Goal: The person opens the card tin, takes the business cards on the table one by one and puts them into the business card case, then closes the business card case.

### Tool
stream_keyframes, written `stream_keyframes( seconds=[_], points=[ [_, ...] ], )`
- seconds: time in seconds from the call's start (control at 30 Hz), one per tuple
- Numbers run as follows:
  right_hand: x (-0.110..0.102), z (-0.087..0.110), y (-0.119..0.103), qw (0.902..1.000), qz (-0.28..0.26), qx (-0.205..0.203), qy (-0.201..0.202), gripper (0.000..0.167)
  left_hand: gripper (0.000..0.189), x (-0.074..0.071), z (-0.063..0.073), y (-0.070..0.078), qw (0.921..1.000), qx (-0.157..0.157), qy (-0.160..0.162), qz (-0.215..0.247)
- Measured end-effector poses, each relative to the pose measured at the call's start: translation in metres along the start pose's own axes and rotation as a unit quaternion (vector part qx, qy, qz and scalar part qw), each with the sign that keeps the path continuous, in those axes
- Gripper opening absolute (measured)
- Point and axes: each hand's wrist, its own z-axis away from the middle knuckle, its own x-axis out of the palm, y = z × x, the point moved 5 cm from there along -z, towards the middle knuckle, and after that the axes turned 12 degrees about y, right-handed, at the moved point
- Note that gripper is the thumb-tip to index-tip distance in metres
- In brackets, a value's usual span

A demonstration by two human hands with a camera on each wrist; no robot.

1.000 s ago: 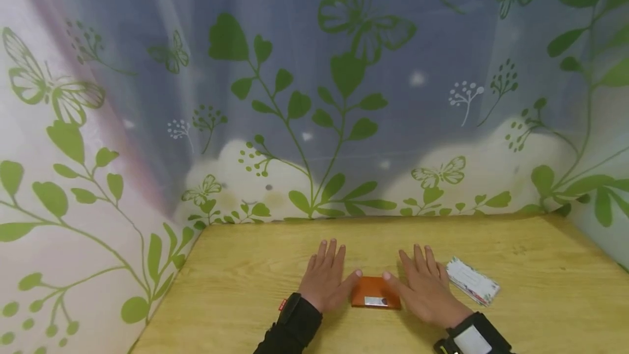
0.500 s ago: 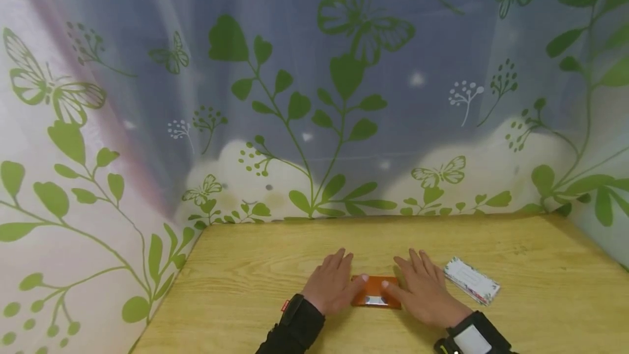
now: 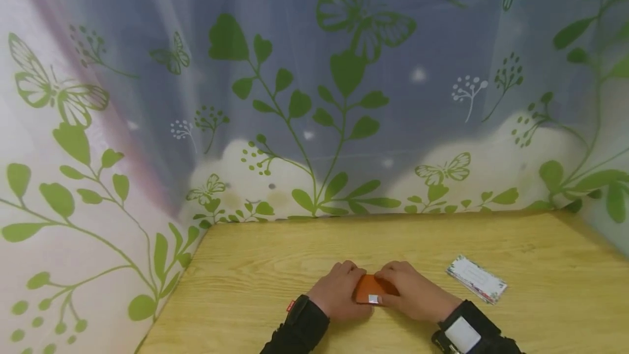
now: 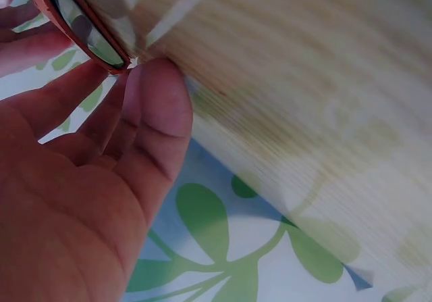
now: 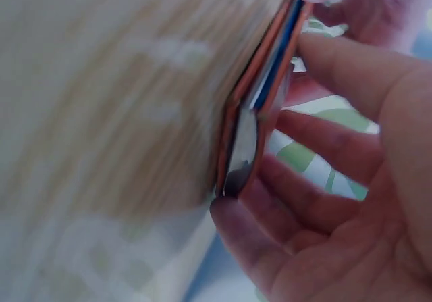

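Observation:
An orange-brown wallet (image 3: 369,286) with a small silvery patch near its front edge lies between both hands in the head view. My left hand (image 3: 338,293) grips its left end with curled fingers. At the other end my right hand (image 3: 417,291) pinches it, thumb on the front edge by the patch. In the right wrist view the wallet (image 5: 275,89) shows its two covers slightly apart at the edge, with something blue and whitish between them. The left wrist view has a corner of the wallet (image 4: 57,18) close to the fingertips.
A stack of white cards (image 3: 476,279) with a floral border lies right of the right hand on the wood-grain table (image 3: 255,255). A curtain (image 3: 275,97) printed with leaves and butterflies closes off the table's back and sides.
Both hands were spread flat with thumbs on the wallet; their fingers have since curled in around its ends. The visible part of the wallet has narrowed between them.

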Motion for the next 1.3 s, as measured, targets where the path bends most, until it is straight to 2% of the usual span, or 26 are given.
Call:
stream_keyframes(
  seconds=[0.13, 0.33, 0.63, 0.97, 1.3],
  points=[
    [-0.004, 0.0, -0.004, 0.9989, 0.033, -0.035, -0.001, 0.043, 0.062, -0.001, 0.0, 0.003, 0.9999, 0.005, 0.01, -0.004],
    [-0.004, 0.0, -0.005, 0.9989, 0.034, -0.029, -0.015, 0.052, 0.057, 0.001, -0.001, 0.003, 0.9997, 0.006, 0.018, -0.012],
    [-0.002, -0.002, -0.008, 0.9953, 0.084, -0.048, -0.006, 0.043, 0.052, -0.002, 0.0, 0.012, 0.9979, 0.015, 0.026, -0.058],
    [-0.001, -0.002, -0.014, 0.9901, 0.102, -0.096, 0.003, 0.033, 0.049, 0.001, 0.002, 0.012, 0.9966, 0.013, 0.036, -0.073],
    [-0.001, -0.002, -0.015, 0.9887, 0.102, -0.109, 0.014, 0.03, 0.047, 0.001, 0.003, 0.013, 0.9948, 0.027, 0.046, -0.087]
  ],
)
